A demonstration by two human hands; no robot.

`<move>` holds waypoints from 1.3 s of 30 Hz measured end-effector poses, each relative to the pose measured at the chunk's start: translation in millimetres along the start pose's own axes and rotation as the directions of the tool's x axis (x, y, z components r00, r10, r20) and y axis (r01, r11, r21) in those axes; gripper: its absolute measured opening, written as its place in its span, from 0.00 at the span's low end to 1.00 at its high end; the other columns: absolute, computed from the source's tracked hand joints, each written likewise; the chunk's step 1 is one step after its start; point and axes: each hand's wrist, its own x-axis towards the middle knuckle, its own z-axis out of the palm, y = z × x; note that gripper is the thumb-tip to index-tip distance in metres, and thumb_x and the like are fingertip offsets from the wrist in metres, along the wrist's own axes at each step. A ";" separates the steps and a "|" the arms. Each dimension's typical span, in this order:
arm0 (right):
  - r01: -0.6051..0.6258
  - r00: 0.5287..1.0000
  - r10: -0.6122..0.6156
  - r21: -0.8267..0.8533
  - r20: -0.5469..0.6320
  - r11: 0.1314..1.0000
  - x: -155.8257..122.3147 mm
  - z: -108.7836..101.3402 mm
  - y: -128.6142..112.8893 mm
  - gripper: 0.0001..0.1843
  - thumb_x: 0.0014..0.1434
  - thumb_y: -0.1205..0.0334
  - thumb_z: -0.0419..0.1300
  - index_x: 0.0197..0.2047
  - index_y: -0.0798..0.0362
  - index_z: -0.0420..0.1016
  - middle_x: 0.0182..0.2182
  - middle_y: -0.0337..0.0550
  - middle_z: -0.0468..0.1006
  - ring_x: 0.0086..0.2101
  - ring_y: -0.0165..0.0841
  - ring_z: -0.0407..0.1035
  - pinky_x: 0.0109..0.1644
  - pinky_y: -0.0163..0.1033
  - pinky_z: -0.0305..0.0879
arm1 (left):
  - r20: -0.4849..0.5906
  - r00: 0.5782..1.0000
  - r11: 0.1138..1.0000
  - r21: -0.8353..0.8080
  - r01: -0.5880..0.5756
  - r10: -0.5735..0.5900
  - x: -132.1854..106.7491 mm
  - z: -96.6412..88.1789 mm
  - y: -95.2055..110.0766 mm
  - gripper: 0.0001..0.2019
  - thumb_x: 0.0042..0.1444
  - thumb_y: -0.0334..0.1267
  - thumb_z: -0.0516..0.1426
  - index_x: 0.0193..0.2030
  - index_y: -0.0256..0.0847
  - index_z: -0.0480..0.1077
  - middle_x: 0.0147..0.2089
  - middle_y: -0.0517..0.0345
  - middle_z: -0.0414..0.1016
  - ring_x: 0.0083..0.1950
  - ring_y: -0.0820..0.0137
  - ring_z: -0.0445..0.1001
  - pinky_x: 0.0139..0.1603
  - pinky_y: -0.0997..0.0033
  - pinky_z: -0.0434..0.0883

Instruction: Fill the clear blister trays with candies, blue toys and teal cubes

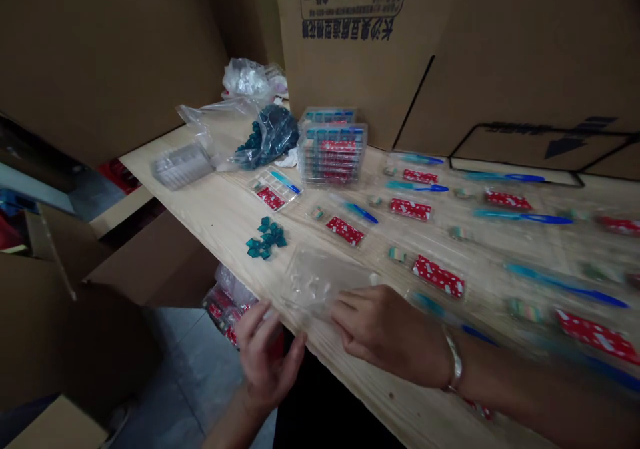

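Observation:
My right hand [387, 334], with a bracelet at the wrist, has its fingers bent together at the near right edge of a clear plastic case [320, 279] lying on the table. Off the table's front edge, my left hand [263, 356] is raised with its fingers loosely curled and apart; nothing shows in them. Beyond the clear case lies a small heap of teal plastic gems [267, 237]. Right of the case are red patterned packets [439, 276], blue pens or sticks [417, 186] and small striped pieces [397, 254], set out in clear trays.
At the back, filled clear boxes [333, 156] stand stacked beside a bag of teal gems [273, 136]. Empty clear cases [183, 166] are stacked at the left. A large cardboard carton [450, 56] walls the rear; open cartons [155, 262] sit below the left edge.

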 end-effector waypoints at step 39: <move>-0.107 0.957 0.272 0.748 -0.102 0.655 -147.1 -0.6 -100.5 0.12 0.58 0.54 0.56 0.42 0.51 0.62 0.49 0.48 0.60 0.53 0.39 0.55 0.56 0.47 0.56 | 0.771 0.548 0.095 -0.550 0.830 -0.323 -64.6 -28.6 159.1 0.31 0.52 0.48 0.60 0.62 0.53 0.58 0.65 0.54 0.60 0.66 0.57 0.54 0.65 0.53 0.53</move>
